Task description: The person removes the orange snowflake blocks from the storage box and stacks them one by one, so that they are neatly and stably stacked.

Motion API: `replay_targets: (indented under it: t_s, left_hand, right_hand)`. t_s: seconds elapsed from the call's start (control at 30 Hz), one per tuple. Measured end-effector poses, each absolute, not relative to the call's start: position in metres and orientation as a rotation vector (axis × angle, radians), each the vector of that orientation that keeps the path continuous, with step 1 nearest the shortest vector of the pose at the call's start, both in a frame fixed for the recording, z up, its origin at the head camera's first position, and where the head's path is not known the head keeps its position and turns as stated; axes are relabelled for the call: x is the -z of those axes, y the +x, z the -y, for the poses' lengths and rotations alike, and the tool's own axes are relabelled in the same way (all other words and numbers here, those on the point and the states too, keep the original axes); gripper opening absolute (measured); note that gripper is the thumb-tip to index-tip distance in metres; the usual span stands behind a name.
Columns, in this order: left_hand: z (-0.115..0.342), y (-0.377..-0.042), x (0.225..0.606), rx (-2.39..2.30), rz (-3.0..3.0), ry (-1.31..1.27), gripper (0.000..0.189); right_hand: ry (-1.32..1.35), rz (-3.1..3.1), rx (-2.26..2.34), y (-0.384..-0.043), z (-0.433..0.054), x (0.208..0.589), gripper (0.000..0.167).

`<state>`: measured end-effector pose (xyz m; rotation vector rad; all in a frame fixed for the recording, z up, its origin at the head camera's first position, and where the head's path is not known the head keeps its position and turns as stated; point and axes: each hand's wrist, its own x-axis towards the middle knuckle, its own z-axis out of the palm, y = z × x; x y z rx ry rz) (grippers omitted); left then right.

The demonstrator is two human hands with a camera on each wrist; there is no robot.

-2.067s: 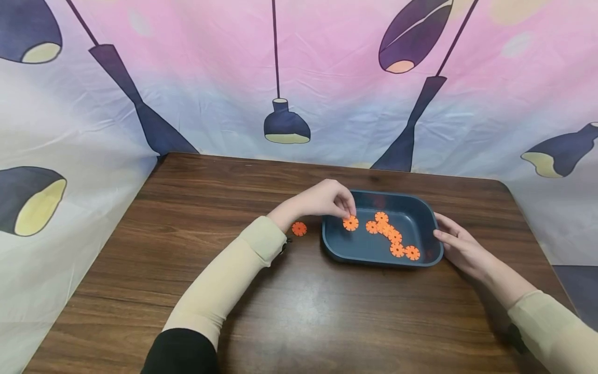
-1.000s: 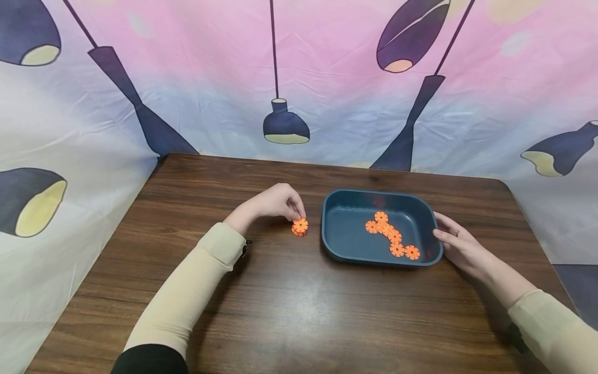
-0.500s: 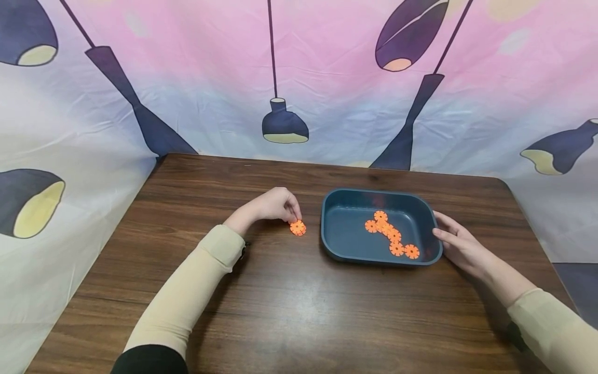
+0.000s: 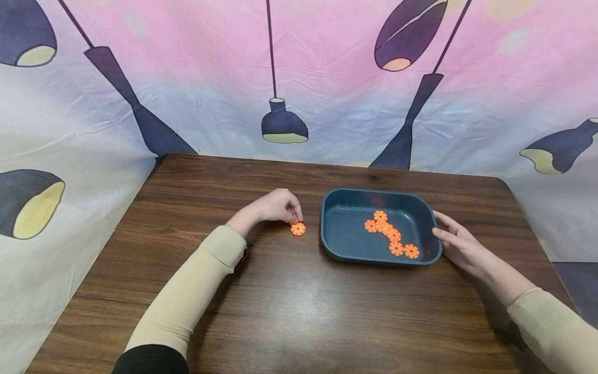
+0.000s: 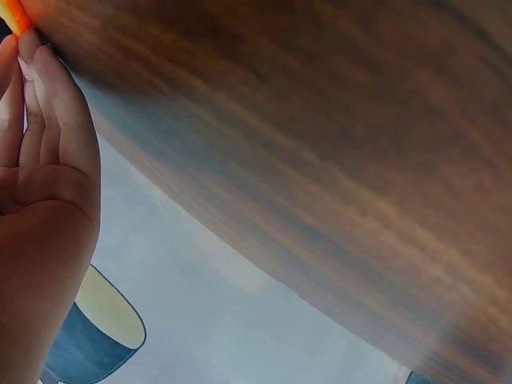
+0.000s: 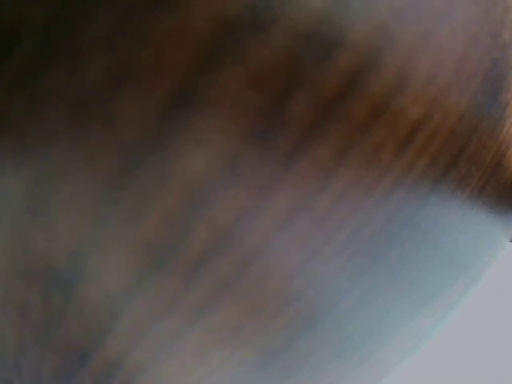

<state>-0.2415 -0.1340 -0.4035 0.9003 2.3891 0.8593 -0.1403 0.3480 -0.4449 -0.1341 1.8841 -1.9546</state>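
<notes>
Snowflake disc point(image 4: 298, 229), orange and slotted round its edge, is pinched at its far side in the fingertips of the left hand point(image 4: 279, 206). It is held low at the wooden tabletop point(image 4: 374, 317), left of a blue-grey tray point(image 4: 348, 234) and apart from it; whether the wood is touched cannot be told. By its look it may be judged thin plastic: very light, fairly stiff, a little slick, not easily broken. It is best taken by the slotted edge, with the flat face left free. Similar discs point(image 4: 394, 236), partly overlapped in a crooked line, are contained in the tray. The left forearm is stretched forward, the fingers drawn together and pointed down. The tray's right end is held by the right hand point(image 4: 461, 248), thumb laid at the rim, fingers set along the outer wall.
</notes>
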Motion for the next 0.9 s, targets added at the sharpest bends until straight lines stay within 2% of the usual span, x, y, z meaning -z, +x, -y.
replay_targets:
  t_s: [0.43,0.9]
  left_hand:
    - [0.129,-0.246,0.387,-0.884,-2.403,0.913,0.01]
    - [0.088,-0.244,0.355,-0.984,-2.403,1.027,0.012]
  right_hand:
    - [-0.172,-1.865,1.965,-0.14,-0.348,0.445,0.042]
    - [-0.22,-1.835,1.988,-0.139,-0.348,0.446,0.043]
